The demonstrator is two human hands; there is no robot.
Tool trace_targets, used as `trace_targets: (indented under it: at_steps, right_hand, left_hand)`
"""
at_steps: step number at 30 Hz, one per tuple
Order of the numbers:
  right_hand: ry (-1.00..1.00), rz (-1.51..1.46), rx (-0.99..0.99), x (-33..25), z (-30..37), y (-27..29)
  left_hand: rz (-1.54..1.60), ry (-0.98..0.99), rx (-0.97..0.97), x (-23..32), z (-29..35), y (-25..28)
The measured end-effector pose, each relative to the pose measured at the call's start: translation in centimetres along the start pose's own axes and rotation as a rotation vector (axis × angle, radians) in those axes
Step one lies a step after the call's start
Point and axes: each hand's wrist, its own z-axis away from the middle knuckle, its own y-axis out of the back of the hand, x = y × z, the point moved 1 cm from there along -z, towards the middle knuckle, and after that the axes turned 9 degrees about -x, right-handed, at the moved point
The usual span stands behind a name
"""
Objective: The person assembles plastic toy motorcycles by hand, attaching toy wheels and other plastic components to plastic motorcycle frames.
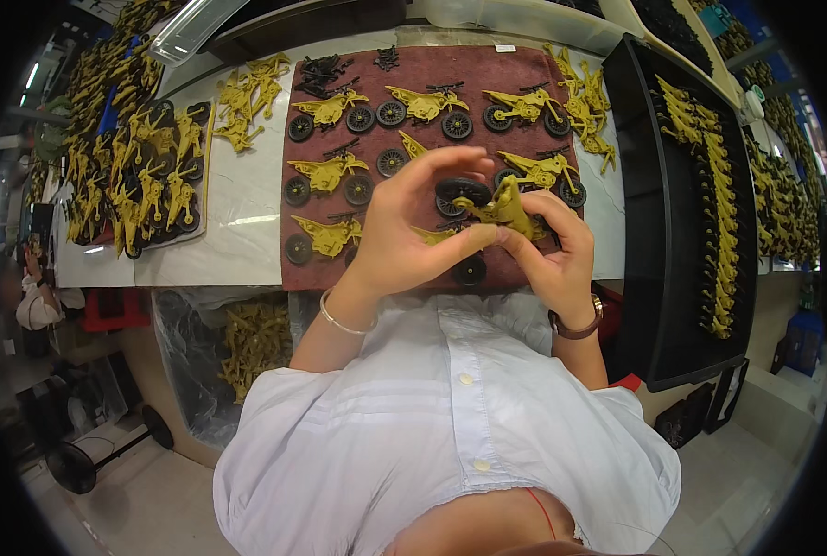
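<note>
Above the cloth I hold a yellow toy motorcycle (508, 209) with a black wheel (460, 192) on its left end. My right hand (562, 243) grips the yellow body between thumb and curled fingers. Around the wheel end curves my left hand (412, 227), its thumb pressed against the body near my right thumb and its fingers bent over the far side. Below my hands, rows of toy motorcycles (423, 104) lie on a dark red cloth (404, 69), each yellow with black wheels and handlebars. My hands partly hide the middle and nearest ones.
Small black parts (324, 74) lie at the cloth's far left. Loose yellow bodies (247, 97) flank the cloth. At left is a tray of toy motorcycles (145, 181); at right, a black crate (648, 213) holds a long row. A plastic bag of yellow pieces (258, 343) sits below the table.
</note>
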Motion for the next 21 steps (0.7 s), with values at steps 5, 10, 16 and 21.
trace_targets:
  at_steps: [5,10,16,21]
  right_hand:
    - [0.036,0.188,-0.041,-1.1,-0.1,-0.3]
    - [0.013,0.23,-0.066,-1.5,-0.1,-0.1]
    - [-0.061,0.001,0.042,-1.2,0.1,0.6]
    - [-0.071,-0.194,0.059,0.2,0.9,1.5]
  left_hand:
    - [-0.118,-0.031,-0.111,0.7,-0.1,1.2]
    - [-0.233,-0.135,-0.085,0.5,0.3,1.1]
    - [0.295,0.053,0.018,-0.8,0.6,1.2]
    - [0.2,0.101,-0.099,-0.1,1.1,1.4]
